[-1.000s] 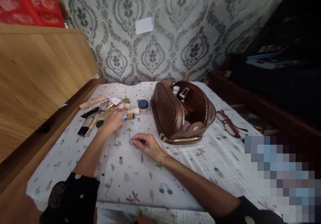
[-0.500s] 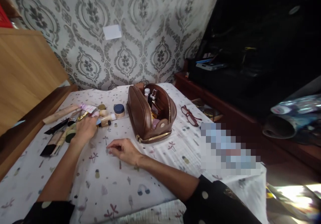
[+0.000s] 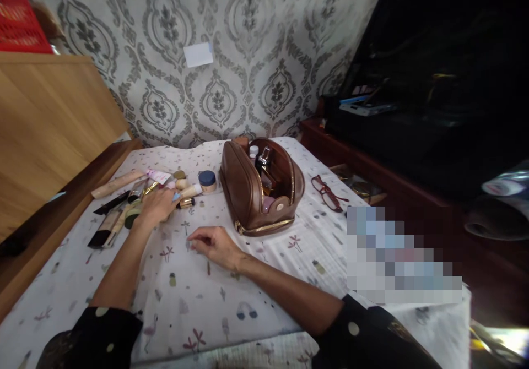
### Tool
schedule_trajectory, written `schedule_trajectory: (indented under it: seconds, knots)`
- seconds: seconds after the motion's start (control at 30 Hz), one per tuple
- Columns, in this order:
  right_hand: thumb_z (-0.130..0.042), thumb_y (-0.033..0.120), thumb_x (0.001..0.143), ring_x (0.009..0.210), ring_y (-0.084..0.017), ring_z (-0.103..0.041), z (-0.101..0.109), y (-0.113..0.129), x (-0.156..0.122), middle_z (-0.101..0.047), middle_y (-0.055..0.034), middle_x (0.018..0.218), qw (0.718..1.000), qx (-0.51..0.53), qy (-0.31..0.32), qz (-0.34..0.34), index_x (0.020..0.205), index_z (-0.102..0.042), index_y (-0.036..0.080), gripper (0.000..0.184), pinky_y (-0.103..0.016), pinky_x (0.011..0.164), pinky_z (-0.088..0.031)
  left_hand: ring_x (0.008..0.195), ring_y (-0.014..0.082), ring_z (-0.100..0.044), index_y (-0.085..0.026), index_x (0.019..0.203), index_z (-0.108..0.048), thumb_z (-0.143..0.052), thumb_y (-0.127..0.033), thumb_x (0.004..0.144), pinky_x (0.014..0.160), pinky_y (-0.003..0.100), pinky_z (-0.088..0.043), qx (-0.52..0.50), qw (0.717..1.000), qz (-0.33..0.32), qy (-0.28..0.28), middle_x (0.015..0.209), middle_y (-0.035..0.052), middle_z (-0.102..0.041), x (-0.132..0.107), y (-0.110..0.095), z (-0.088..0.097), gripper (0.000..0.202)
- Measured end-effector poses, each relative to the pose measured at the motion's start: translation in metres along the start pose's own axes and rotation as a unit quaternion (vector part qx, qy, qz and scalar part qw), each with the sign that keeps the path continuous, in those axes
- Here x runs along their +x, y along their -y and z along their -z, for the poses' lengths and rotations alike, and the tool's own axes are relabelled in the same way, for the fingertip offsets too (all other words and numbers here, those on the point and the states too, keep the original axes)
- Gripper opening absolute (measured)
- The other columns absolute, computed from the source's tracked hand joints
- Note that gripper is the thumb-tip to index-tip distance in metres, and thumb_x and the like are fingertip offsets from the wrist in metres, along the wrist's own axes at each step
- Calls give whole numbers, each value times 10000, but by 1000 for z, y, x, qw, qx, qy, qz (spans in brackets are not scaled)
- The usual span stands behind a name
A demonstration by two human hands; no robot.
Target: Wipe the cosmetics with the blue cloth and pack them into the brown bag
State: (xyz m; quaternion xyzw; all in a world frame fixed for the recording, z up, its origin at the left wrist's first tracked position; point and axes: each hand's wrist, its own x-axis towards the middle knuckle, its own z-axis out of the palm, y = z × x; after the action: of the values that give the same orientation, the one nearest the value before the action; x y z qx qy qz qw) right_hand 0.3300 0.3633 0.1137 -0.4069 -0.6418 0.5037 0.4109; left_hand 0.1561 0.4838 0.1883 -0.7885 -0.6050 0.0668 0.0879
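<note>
Over the pile of cosmetics on the left, my left hand (image 3: pixel 158 206) bends its fingers down at the light-blue end of a small cosmetic tube (image 3: pixel 192 190); the fingertips are partly hidden. A gold-banded small bottle (image 3: pixel 187 202) lies just beside them. My right hand (image 3: pixel 215 248) rests on the cloth, loosely curled with thumb and fingers close together and nothing visible in them. Behind it stands a brown makeup bag (image 3: pixel 243 193), unzipped, with bottles inside. Between the pile and the bag sits a blue-lidded jar (image 3: pixel 207 180).
Red-framed eyeglasses (image 3: pixel 328 194) lie right of the bag on the patterned cloth (image 3: pixel 231 286). A long beige tube (image 3: pixel 118 184) and a black-capped tube (image 3: pixel 103 231) lie at the left. Wooden furniture (image 3: pixel 53 137) borders the left side; a dark cabinet (image 3: pixel 433 154) stands at the right.
The view has turned left, so everything sits farther right in the picture. My left hand's fingertips have moved slightly right onto the light-blue end of the tube. My right hand stays curled.
</note>
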Motion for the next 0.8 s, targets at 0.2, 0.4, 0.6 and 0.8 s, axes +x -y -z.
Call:
schedule_trajectory:
  seconds: [0.2,0.4,0.6,0.8]
  knots:
    - [-613,197,851,670,-122,-562,1,-1,0,-695,-23,769,1000,-1,-2,6,981,-767,138,210,-220,630,-435,1076,380,-659,-135,1055,-699,-399,-570,924,857,419,-490,-62,997,13,54,1122,218,-718,23,3,2,545]
    - [-620,236,846,711,-135,-600,-1,-5,1,-707,-21,789,999,27,-3,17,961,-762,166,195,-231,655,-458,900,294,-671,-172,989,-688,-578,-599,733,746,315,-473,-148,982,-63,98,969,99,-737,48,14,2,510]
    - [-698,396,811,675,-132,-605,1,-9,3,-695,-21,760,994,110,1,-2,933,-734,167,261,-249,648,-466,802,251,-638,-180,937,-686,-610,-593,664,672,287,-439,-191,973,-90,96,848,42,-709,53,14,5,501]
    - [-760,546,748,618,-112,-604,6,-7,8,-666,-3,777,980,199,-27,-7,1040,-650,180,481,-236,566,-460,904,273,-653,-228,1104,-713,-637,-608,714,773,317,-467,-237,966,-93,-42,995,39,-717,13,17,24,549]
